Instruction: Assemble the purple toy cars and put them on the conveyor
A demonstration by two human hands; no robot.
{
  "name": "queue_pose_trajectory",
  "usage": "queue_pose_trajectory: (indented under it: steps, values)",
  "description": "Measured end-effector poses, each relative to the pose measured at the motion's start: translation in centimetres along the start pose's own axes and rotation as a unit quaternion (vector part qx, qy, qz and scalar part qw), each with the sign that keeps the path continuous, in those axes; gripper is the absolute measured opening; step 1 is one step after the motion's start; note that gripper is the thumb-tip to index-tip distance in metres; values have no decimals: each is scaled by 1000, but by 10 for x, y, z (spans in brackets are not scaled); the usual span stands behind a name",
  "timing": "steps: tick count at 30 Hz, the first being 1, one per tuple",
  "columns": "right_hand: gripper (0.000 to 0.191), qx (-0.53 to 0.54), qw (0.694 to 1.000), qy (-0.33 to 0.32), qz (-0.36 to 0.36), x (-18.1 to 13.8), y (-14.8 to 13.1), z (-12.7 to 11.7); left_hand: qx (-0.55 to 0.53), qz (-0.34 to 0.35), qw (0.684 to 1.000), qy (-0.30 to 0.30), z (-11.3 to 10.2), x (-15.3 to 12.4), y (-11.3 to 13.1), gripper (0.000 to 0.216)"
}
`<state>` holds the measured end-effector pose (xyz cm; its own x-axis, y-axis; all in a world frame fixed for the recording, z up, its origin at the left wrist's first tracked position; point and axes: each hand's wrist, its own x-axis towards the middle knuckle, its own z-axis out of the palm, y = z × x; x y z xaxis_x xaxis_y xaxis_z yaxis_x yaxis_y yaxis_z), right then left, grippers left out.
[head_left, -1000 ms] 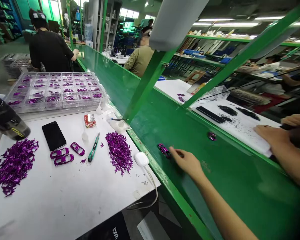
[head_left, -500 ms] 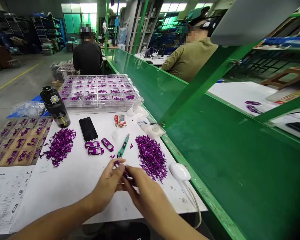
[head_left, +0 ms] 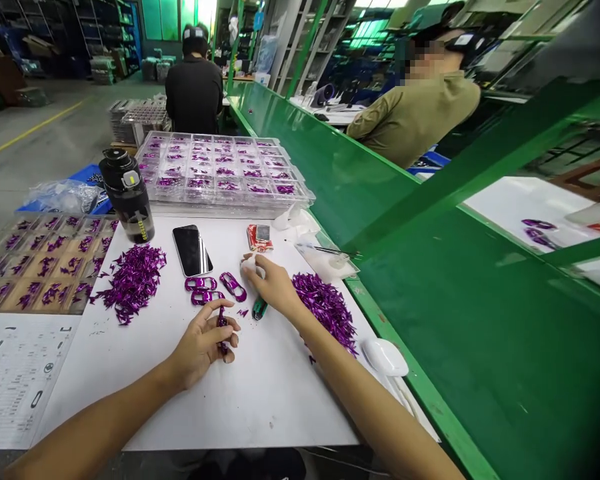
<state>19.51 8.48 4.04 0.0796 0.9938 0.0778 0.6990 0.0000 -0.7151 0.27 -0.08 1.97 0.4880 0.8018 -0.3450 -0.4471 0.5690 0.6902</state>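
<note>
My left hand (head_left: 205,343) holds a purple toy car shell (head_left: 223,330) edge-on between thumb and fingers, above the white tabletop. Farther forward, my right hand (head_left: 270,283) has its fingers closed round a small white lump (head_left: 253,265), whose kind I cannot make out. Beneath that hand lies a green utility knife (head_left: 259,308), partly covered. Several purple car shells (head_left: 233,287) rest beside the fingers of my left hand, below a black phone (head_left: 193,251). A few tiny purple pieces (head_left: 243,313) lie between the hands. The right forearm passes over the edge of a pile of small pointed purple parts (head_left: 325,310).
Another purple pile (head_left: 135,280) lies at left, near a dark bottle (head_left: 127,197). Clear compartment trays (head_left: 225,197) stand behind. Tweezers (head_left: 335,251) and a white corded device (head_left: 385,357) sit near the green rail (head_left: 375,307). Two people (head_left: 195,87) sit beyond.
My hands have come apart. The left keeps the car shell and has shifted left; the right has moved forward to the white lump. The view has turned slightly.
</note>
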Motion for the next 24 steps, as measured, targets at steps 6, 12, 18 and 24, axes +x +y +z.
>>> queue_pose_trajectory:
  steps: [6, 12, 18, 24]
  values:
    - [45, 114, 989, 95, 6, -51, -23, -13, -16, 1, 1000, 18, -3, 6, 1, 51]
    - [30, 220, 930, 230, -184, -92, -31, -8, -25, 14, 999, 37, 0, 7, 0, 50]
    - [31, 221, 923, 169, -266, -107, -14, 4, -32, 18, 998, 56, -1, 11, -4, 63]
    - [30, 156, 965, 142, -158, -118, -13, -3, -32, 12, 997, 68, -2, 12, -5, 62]
